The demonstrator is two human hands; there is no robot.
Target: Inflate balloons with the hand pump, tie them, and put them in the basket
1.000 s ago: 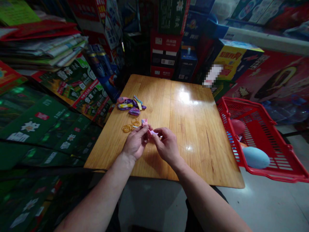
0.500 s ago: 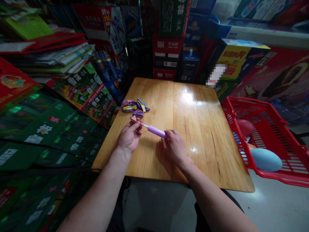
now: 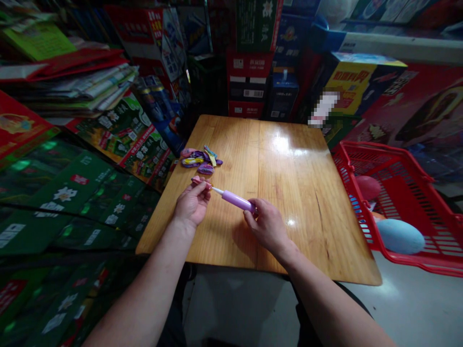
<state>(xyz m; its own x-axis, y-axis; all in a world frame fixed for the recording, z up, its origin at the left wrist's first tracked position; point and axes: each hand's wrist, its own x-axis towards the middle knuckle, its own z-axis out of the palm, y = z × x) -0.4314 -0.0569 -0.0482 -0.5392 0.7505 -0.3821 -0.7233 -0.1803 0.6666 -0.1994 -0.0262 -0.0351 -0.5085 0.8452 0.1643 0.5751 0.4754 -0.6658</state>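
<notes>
Between finger and thumb, my left hand [image 3: 191, 205] pinches a limp pink balloon [image 3: 201, 182]. My right hand [image 3: 267, 221] grips the rear end of a purple balloon pump [image 3: 237, 200], whose white nozzle [image 3: 217, 190] points at the balloon's mouth. Whether the nozzle tip is inside the mouth I cannot tell. Just beyond my left hand lies a small heap of deflated balloons [image 3: 197, 159] in purple, yellow, pink and blue. All this is above or on a wooden table [image 3: 289, 193].
A red shopping basket [image 3: 408, 193] stands at the table's right, with a blue inflated balloon [image 3: 400, 236] and a pink one [image 3: 368, 187] inside. Stacked green cartons [image 3: 72, 197] crowd the left side. More boxes [image 3: 249, 79] rise behind the far edge.
My right hand and the pump's rear end have shifted slightly right. The left hand has moved a little left with the pink balloon, and more of the nozzle shows.
</notes>
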